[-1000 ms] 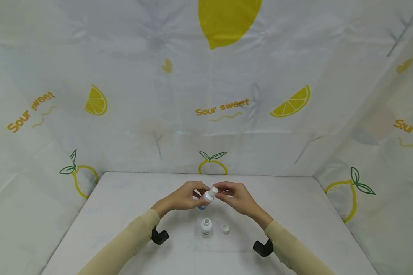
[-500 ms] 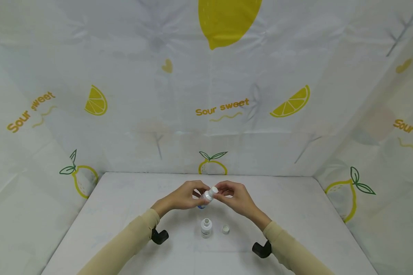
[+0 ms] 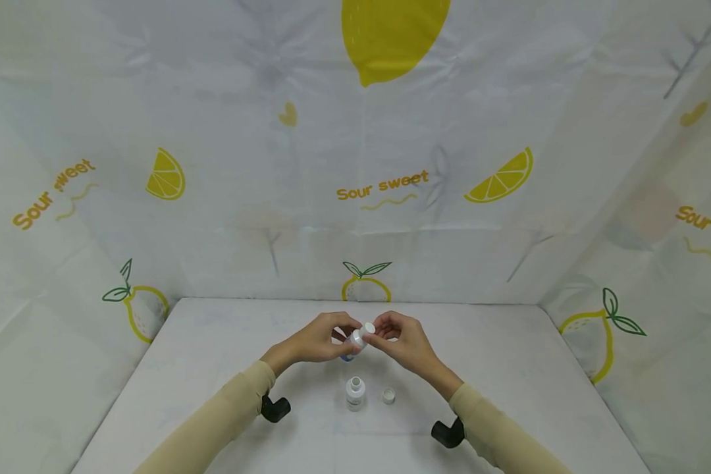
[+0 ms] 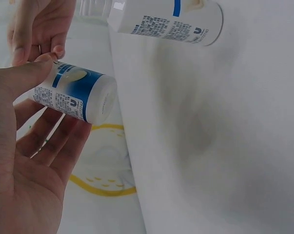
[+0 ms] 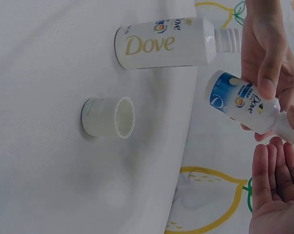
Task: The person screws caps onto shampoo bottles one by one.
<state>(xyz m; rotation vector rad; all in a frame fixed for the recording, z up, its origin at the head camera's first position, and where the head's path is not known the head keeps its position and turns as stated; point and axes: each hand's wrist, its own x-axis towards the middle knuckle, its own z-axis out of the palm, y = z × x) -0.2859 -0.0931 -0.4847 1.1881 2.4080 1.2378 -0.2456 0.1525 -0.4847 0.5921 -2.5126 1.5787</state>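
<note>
My left hand grips a small blue-and-white Dove bottle by its body, tilted with the top toward the right hand and held above the table. My right hand is at the bottle's white cap, its thumb against one side and its fingertips close under the other. The cap sits on the bottle neck. Below the hands, a larger white Dove bottle stands upright with its threaded neck uncovered. Beside it to the right lies a loose white cap, hollow side up.
A white table lies under everything. Behind and at both sides hangs a white sheet printed with lemons and lettering. Black fittings, such as the left one, jut from both wrists.
My right hand has shifted slightly to the left and turned around the cap, its thumb moving across the cap's near side. The left hand and the standing bottle stay put.
</note>
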